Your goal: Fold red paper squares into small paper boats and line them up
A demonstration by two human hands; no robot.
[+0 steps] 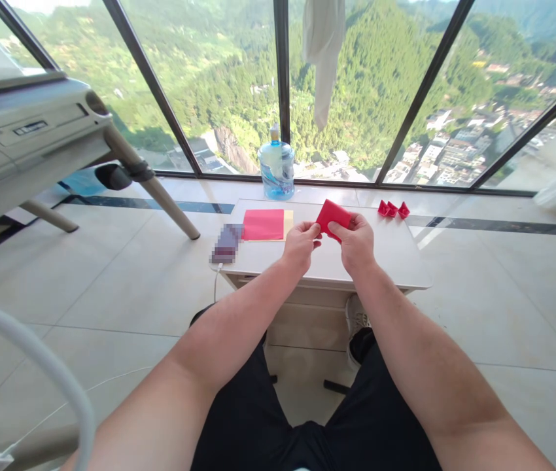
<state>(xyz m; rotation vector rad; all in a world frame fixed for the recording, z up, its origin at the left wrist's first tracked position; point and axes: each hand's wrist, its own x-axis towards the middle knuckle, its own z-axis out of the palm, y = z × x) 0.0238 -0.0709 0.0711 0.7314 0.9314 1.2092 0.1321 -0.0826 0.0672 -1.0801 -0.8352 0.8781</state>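
Note:
A folded piece of red paper is held up above the small white table, between both hands. My left hand pinches its left corner between thumb and fingers. With the thumb on its near face, my right hand grips the right side; the fingers behind are partly hidden. Left of the hands lies a stack of red paper sheets, with a pale yellow sheet showing at its right edge. Several small folded red paper shapes stand in a row at the table's far right corner.
A phone, blurred out, lies at the table's left edge with a white cable hanging down. Beyond the table stands a blue water jug by the window. A grey table-like machine on legs is at left, a white curved tube nearer.

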